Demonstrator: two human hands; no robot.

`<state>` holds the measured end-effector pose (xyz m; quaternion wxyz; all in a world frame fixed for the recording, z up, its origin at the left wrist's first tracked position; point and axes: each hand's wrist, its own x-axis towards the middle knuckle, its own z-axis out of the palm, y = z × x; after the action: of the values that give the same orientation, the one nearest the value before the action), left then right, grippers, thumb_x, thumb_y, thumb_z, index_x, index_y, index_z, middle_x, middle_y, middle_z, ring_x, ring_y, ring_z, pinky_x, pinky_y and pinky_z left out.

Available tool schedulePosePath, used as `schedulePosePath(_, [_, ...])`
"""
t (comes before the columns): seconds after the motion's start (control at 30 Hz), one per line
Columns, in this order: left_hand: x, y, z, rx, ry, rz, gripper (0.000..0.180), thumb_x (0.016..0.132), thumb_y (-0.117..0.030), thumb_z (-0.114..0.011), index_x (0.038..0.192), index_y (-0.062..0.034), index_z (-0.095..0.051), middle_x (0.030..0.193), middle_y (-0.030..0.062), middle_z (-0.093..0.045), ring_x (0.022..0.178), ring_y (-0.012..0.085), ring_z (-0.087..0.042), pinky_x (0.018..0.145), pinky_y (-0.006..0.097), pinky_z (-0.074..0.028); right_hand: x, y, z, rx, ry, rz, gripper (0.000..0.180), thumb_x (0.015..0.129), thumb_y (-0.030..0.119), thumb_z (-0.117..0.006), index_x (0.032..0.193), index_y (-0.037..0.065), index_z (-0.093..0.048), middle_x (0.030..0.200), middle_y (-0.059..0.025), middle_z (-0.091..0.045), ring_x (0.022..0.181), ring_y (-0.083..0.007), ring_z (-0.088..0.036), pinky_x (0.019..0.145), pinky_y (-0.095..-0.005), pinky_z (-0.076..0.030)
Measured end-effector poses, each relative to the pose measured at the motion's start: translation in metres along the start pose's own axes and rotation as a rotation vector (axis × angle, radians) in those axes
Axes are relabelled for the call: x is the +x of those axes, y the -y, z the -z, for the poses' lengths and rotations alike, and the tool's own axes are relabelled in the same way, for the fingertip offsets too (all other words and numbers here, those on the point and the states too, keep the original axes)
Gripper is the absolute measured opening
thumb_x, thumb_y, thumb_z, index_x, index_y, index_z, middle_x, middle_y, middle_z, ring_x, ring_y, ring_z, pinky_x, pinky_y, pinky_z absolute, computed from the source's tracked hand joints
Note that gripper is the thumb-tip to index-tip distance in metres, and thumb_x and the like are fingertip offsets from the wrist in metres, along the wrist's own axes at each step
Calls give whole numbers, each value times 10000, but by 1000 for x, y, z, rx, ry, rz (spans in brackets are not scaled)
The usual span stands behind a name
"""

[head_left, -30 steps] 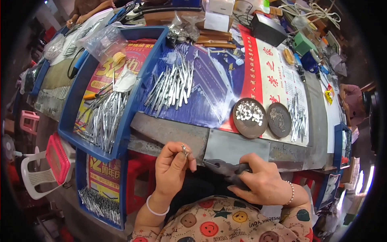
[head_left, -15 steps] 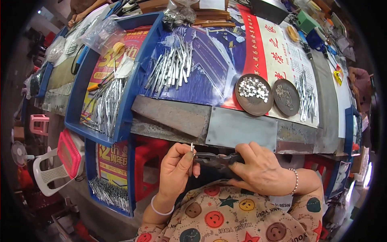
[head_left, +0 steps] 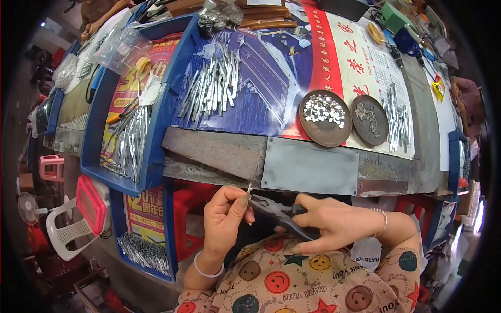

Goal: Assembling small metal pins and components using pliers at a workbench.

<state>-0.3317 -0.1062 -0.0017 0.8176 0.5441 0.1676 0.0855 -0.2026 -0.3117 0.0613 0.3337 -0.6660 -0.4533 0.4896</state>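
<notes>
Between thumb and fingertips, my left hand [head_left: 223,221] pinches a slim silvery metal piece [head_left: 250,190], whose upper end sticks out; most of it is hidden by the fingers. My right hand [head_left: 336,221] is wrapped round the dark handles of a pair of pliers [head_left: 272,207]. The pliers point left, with the jaw tips at the metal piece beside my left fingertips. Whether the jaws grip it, I cannot tell. Both hands are in front of the bench edge, above my lap.
On the bench lie a grey plate [head_left: 310,169], a dish of silvery discs [head_left: 324,138], a dish of small thin parts [head_left: 371,138] and metal strips [head_left: 211,88]. Blue trays [head_left: 151,167] with strips stand left. Another person's hands [head_left: 93,27] show at far left.
The pliers have turned, so their handles now slope down to the right and show more. My right hand has turned with them. The left hand keeps its pinch; the view has shifted slightly.
</notes>
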Motion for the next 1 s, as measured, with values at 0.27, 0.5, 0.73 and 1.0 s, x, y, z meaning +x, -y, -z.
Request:
schedulePosePath(0.27, [-1, -1, 4, -98, 18, 96, 107, 998, -121, -539, 978, -17, -524, 747, 16, -558, 620, 76, -529, 570, 196, -421, -4, 6, -16, -580, -278, -7, 422, 727, 330, -774, 1043, 69, -673, 1006, -130, -441, 912, -278, -491, 713, -363, -476])
schedulePosePath(0.5, [-8, -4, -4, -132, 2, 135, 93, 997, -113, -539, 973, -23, -528, 752, 14, -555, 616, 74, -527, 565, 193, -417, -5, 6, -23, -716, -307, 19, 363, 681, 329, -789, 934, 96, -673, 973, -102, -449, 864, -240, -479, 655, -327, -448])
schedulePosePath(0.73, [1, 4, -1, -101, 46, 144, 101, 994, -114, -547, 957, -20, -538, 757, 13, -559, 616, 69, -530, 565, 197, -426, -3, 2, -23, -815, -357, 1, 276, 654, 277, -766, 832, 98, -656, 897, -92, -440, 808, -227, -496, 613, -309, -443])
schedulePosePath(1.0, [-9, -2, 8, 85, -27, 67, 77, 986, -82, -552, 953, -14, -565, 731, 3, -572, 615, 47, -528, 552, 187, -426, 11, 12, -9, -293, -61, -68, 295, 765, 307, -730, 883, 45, -664, 928, -148, -473, 820, -304, -595, 622, -396, -489])
